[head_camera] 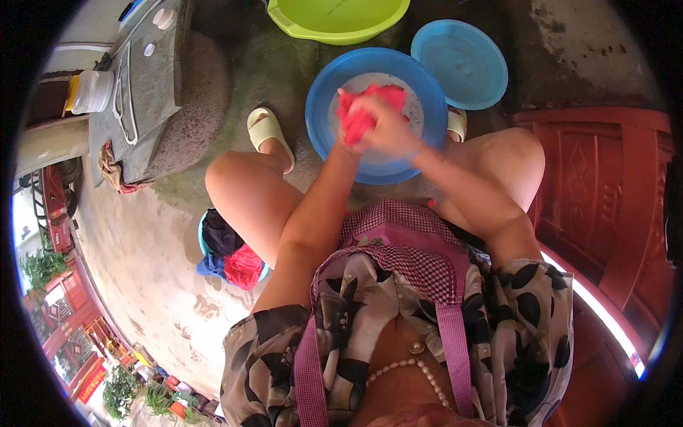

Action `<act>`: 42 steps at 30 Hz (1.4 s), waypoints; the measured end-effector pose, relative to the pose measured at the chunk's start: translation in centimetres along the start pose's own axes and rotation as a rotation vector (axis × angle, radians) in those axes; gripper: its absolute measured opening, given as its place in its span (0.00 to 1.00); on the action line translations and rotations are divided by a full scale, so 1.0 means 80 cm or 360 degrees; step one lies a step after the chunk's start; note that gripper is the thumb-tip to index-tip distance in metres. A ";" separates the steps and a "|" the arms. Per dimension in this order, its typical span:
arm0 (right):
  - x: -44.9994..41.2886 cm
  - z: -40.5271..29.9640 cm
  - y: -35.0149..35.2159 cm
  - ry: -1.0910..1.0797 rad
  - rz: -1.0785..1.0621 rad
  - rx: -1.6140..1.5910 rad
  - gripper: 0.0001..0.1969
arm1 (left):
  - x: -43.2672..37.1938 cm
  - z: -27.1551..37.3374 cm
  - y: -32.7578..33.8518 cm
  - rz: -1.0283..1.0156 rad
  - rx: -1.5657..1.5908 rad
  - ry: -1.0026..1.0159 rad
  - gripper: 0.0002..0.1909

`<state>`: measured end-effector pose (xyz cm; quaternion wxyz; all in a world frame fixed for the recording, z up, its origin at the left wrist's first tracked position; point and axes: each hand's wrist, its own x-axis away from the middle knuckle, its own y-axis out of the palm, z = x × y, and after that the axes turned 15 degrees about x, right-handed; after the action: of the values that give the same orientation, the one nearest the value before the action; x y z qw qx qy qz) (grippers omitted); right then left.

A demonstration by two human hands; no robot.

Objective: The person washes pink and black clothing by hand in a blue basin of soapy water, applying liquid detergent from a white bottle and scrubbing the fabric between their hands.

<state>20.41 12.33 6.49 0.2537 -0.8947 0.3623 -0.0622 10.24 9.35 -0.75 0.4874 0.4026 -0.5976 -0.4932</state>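
A wet red cloth (392, 97) is bunched between my two hands over a blue plastic basin (324, 133), which holds sudsy water. My left hand (351, 140) grips the cloth from the lower left, mostly hidden by the fabric. From the right, my right hand (385, 125) presses over the cloth, its fingers slightly blurred. The basin stands on the wet floor between my feet.
Beyond stands a lime-green basin (341, 37), with a smaller light-blue basin (461, 64) at right. A tub of dark, blue and red clothes (243, 267) sits by my left knee. A stone slab (155, 74) carries a hanger; a red wooden door (581, 187) is at right.
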 end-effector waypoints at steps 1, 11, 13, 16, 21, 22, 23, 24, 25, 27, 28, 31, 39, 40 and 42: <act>0.022 -0.010 0.017 -0.0123 0.0102 0.0168 0.11 | 0.004 0.000 0.003 -0.0283 0.0082 -0.0118 0.40; -0.027 0.091 -0.020 0.0503 0.0696 0.0617 0.10 | -0.016 -0.025 0.017 0.0240 -0.0182 0.0468 0.22; -0.018 0.064 0.015 0.0438 0.0610 0.0683 0.09 | -0.017 0.001 -0.037 -0.0037 -0.0904 0.0533 0.20; 0.004 0.009 0.040 -0.0056 0.0422 0.0687 0.09 | -0.047 -0.055 -0.014 0.1270 -0.1052 0.1550 0.19; -0.021 0.081 -0.016 0.0830 0.0745 -0.0090 0.12 | -0.011 -0.048 0.019 0.0474 -0.0229 0.0434 0.21; -0.021 0.083 -0.009 0.0732 0.0703 0.0109 0.12 | -0.015 -0.046 0.019 0.0489 -0.0306 0.0442 0.21; -0.021 0.079 -0.009 0.0634 0.0647 0.0324 0.12 | -0.018 -0.041 0.009 0.0485 -0.0299 0.0450 0.21; -0.013 0.070 0.005 0.0628 0.0642 0.0331 0.12 | -0.020 -0.033 -0.006 0.0230 -0.0171 0.0392 0.20; -0.001 0.041 0.028 0.0352 0.0591 0.0618 0.12 | -0.022 -0.023 -0.026 -0.0028 -0.0041 0.0331 0.18; 0.003 0.027 0.039 0.0061 0.0532 0.0888 0.11 | -0.021 -0.002 -0.061 -0.0534 0.0198 0.0209 0.16; 0.000 0.035 0.038 0.0066 0.0546 0.0966 0.12 | -0.019 0.003 -0.070 -0.0772 0.0317 0.0147 0.15; -0.020 0.112 -0.006 0.0737 0.0866 0.0221 0.15 | -0.021 -0.027 0.017 0.0018 -0.0232 0.0470 0.16; -0.007 -0.004 -0.048 -0.0238 0.0520 0.1003 0.17 | -0.005 0.014 0.068 0.0076 0.0121 0.0330 0.25; 0.000 -0.014 -0.047 -0.0437 0.0386 0.1097 0.17 | -0.006 0.012 0.067 0.0068 0.0131 0.0324 0.25; 0.011 -0.038 -0.035 -0.0465 0.0254 0.0780 0.19 | -0.002 0.012 0.066 -0.0267 0.0024 0.0163 0.29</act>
<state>21.88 12.22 10.49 0.5158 -0.7749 0.3652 0.0017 9.32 10.71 4.37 0.4714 0.4796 -0.5397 -0.5064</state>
